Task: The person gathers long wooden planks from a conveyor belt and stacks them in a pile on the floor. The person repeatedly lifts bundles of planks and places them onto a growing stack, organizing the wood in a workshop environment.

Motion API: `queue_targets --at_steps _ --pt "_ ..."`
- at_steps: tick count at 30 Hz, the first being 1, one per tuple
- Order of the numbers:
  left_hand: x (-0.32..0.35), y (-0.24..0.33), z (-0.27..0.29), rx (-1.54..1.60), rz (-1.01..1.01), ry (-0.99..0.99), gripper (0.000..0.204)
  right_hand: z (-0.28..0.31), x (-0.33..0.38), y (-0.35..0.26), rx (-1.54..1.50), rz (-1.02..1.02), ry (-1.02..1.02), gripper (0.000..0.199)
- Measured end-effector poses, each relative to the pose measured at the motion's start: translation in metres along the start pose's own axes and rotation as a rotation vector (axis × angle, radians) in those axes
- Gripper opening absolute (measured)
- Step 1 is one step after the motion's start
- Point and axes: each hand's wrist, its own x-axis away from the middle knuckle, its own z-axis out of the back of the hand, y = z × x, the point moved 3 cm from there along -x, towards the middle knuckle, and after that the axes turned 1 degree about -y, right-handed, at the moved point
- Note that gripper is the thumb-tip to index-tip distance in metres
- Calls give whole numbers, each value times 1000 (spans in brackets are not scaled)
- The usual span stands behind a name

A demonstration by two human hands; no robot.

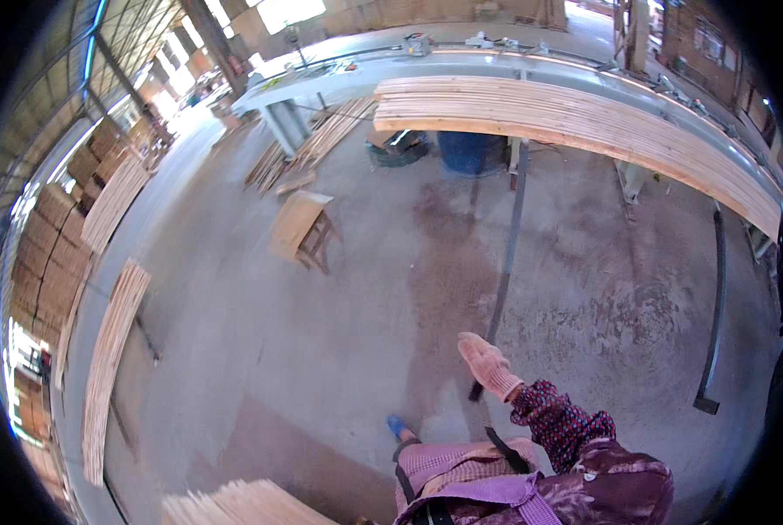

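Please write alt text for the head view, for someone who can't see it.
Indoors, a gloved right hand extends, seemingly empty, above a grey floor. Beyond it, long wooden boards lie along a pale bench; a small wooden stool stands farther left.

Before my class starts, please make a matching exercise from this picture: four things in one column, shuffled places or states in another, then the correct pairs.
Column one
1. Right hand
2. Drum
3. Wooden stool
4. Shoe

Column two
A. Partly hidden by long planks
B. Low in the picture, blue
C. Standing on the floor, tan
D. Wearing a pink glove

Pairs: 1-D, 2-A, 3-C, 4-B
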Motion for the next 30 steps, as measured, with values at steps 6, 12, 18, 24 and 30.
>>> queue_targets --at_steps 6,12,18,24,30 --pt "-149 118 134 -255 -93 -21 45 -41 -116 18 -420 -234 84 44" --pt "-344 332 320 -1290 -415 215 47 -91 -205 40 -414 -85 180 40" --pt "-360 717 344 -7 -512 160 35 -67 -320 -10 -639 -502 169 38" --pt "-412 888 259 274 -899 -390 44 -38 -511 22 -282 -140 380 39" --pt "-539 1032 323 452 -906 -589 41 3 -680 -14 -571 -273 434 51"
